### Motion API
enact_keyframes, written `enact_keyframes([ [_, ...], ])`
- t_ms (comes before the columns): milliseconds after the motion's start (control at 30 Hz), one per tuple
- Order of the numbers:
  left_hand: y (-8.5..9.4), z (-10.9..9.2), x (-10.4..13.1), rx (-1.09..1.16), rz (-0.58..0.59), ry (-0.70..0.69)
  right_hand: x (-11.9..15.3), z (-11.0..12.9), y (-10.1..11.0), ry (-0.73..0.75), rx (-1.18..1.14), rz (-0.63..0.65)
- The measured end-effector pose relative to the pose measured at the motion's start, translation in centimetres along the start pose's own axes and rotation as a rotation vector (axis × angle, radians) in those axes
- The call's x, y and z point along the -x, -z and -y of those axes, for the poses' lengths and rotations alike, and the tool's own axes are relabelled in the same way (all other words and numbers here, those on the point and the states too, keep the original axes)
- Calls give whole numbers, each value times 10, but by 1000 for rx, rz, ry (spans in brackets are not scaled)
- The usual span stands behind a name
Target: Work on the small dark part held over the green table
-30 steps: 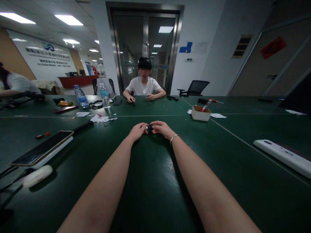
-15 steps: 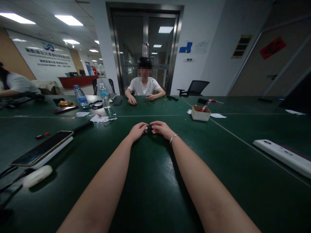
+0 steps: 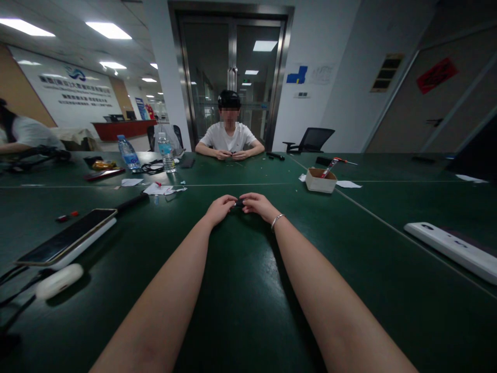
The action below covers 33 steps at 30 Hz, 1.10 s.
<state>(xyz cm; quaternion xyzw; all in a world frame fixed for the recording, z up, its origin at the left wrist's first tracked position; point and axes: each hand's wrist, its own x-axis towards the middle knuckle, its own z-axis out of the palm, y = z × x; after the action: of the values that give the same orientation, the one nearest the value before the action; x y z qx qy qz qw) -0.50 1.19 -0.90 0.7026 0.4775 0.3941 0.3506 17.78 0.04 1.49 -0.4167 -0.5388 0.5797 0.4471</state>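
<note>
A small dark object [image 3: 239, 203] is held between my two hands, just above the green table [image 3: 240, 259]; what it is I cannot make out. My left hand [image 3: 221, 210] pinches its left end with thumb and fingers. On the other side, my right hand [image 3: 259, 205] grips its right end, with a silver bracelet on the wrist. The fingertips of both hands nearly meet around it and hide part of it.
A phone [image 3: 68, 235] on a white block and a white oval item [image 3: 59, 282] lie left. Two bottles [image 3: 165, 153], scraps of paper [image 3: 158, 190] and an open box [image 3: 321, 181] stand farther back. A white device [image 3: 450, 246] lies right. A person [image 3: 230, 135] sits opposite.
The person opposite has brought both hands together at the table edge and lifted the head a little. My own hands have barely moved and keep their hold.
</note>
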Motion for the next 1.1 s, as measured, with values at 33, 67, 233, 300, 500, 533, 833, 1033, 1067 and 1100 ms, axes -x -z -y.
enact_keyframes([
  [33, 0, 0, 0, 0, 2, -3, 0, 0, 0, 0, 0, 0],
  [67, 1, -1, 1, -6, 7, -2, 0, 0, 0, 0, 1, -1],
  [233, 2, -5, 3, -35, 9, 14, -2, -1, 1, -7, 0, -1],
  [300, 3, -6, 4, -20, -1, 15, -2, -1, 2, -1, -2, 4],
  [500, 1, -6, 4, 33, -26, 14, -2, -2, 2, -1, 2, 7],
  [533, 1, -7, 4, 48, -28, 13, -3, -2, 2, 0, 2, 7],
  [833, 0, -9, 6, 123, -48, -9, -2, -1, 1, -12, 1, -8],
  [1033, 0, -14, 10, 178, -44, 15, -2, 0, 1, -27, -29, -39],
  [1067, 0, -15, 10, 174, -40, 22, -2, 0, 1, -29, -34, -44],
  [1100, 1, -14, 10, 167, -34, 28, -2, -1, 1, -30, -40, -45],
])
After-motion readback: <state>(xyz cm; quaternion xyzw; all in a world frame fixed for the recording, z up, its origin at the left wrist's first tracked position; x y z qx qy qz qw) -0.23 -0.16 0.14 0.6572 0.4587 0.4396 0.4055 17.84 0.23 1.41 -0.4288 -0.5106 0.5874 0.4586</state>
